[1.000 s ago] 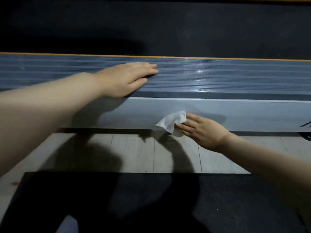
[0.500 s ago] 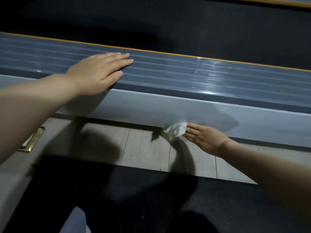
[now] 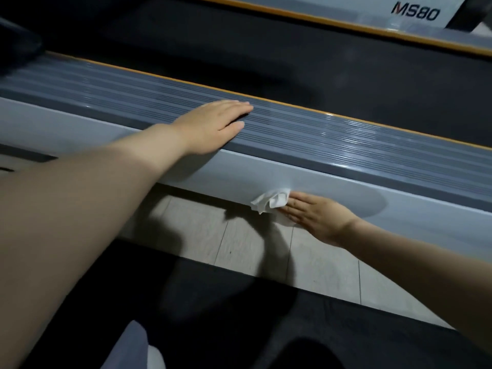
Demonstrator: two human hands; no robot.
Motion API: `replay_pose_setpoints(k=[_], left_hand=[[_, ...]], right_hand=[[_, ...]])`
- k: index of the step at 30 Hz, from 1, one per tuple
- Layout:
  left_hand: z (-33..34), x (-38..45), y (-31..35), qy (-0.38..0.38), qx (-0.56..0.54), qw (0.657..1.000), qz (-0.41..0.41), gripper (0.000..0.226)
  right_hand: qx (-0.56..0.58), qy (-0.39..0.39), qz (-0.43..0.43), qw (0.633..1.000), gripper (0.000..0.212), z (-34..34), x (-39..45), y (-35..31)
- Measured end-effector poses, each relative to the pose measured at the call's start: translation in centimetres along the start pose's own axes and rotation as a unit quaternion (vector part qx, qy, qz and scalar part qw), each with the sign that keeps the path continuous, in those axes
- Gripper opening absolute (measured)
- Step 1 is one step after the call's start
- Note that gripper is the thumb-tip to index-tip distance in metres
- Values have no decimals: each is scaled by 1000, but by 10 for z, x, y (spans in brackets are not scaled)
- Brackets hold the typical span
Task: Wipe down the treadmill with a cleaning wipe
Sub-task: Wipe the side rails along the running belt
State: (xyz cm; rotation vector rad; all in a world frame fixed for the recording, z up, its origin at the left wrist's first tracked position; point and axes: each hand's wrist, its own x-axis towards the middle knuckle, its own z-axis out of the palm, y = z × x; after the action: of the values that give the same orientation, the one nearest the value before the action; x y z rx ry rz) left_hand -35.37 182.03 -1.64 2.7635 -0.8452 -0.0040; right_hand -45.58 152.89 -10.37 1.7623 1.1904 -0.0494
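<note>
The cleaning wipe (image 3: 269, 202) is seen as a small white sheet, crumpled and folded on itself, with a loose corner projecting to the left. It is pressed flat against the lower part of the pale grey side panel (image 3: 332, 186) of the treadmill (image 3: 306, 134), just above the gap over the floor (image 3: 239, 235), by the straight fingers of the right hand (image 3: 318, 217); no curl of the grip round the sheet is shown. The left hand (image 3: 213, 123) is laid palm down, fingers straight and together, on the ribbed dark grey side rail (image 3: 346, 137), and nothing is held in it. The rail is edged on its far side by a thin orange strip (image 3: 372, 121), beyond which the black running belt (image 3: 266, 54) is seen. On the far rail, at the upper right, the marking "MS80" (image 3: 415, 12) can be read, with a red first letter and the rest dark. The floor is shown as pale wood-grain planks, crossed by the shadows of both arms. A black mat (image 3: 239, 315) is laid along the near edge of the floor. No containers are shown. The surfaces of the treadmill are glossy, with faint highlights along the ribs.
</note>
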Motion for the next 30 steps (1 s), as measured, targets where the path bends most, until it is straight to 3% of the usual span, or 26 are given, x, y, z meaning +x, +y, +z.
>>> replay_pose_setpoints(k=[4, 6, 9, 11, 13, 14, 17, 19, 21, 23, 25, 27, 30], left_hand=[[-7, -26, -31, 39, 8, 997, -69, 50], [-13, -49, -62, 41, 44, 992, -114, 54], [-22, -79, -103, 53, 53, 977, -199, 59], [-23, -90, -115, 57, 50, 974, -214, 57], [-23, -92, -121, 57, 42, 975, -211, 55], [-24, -89, -120, 51, 37, 976, -209, 54], [-29, -89, -122, 19, 27, 976, -214, 55], [-29, -91, -122, 7, 22, 976, -216, 55], [-31, -92, -123, 10, 9, 977, -212, 54], [-30, -94, -123, 22, 6, 978, -205, 53], [-27, -97, -125, 35, 11, 980, -194, 52], [-23, -98, -127, 53, 15, 981, -187, 52], [-18, -99, -127, 76, 10, 978, -192, 51]], right_hand=[[76, 186, 149, 968, 61, -32, 24, 40], [93, 217, 207, 949, 64, -43, 37, 47], [86, 169, 182, 965, 63, -38, 57, 21], [53, 110, 80, 989, 60, -38, 70, 2], [0, 101, -22, 995, 58, -34, 80, -1], [8, 60, -31, 998, 55, -36, 81, 2], [-1, 123, 88, 989, 57, -67, 101, 21], [67, 202, 172, 962, 60, -87, 113, 38], [73, 224, 226, 945, 64, -100, 122, 44], [33, 185, 170, 968, 63, -95, 131, 33], [-5, 100, 43, 994, 59, -87, 137, 13], [-18, 26, -22, 999, 56, -85, 146, 6], [-28, 73, 6, 997, 59, -99, 158, 19]])
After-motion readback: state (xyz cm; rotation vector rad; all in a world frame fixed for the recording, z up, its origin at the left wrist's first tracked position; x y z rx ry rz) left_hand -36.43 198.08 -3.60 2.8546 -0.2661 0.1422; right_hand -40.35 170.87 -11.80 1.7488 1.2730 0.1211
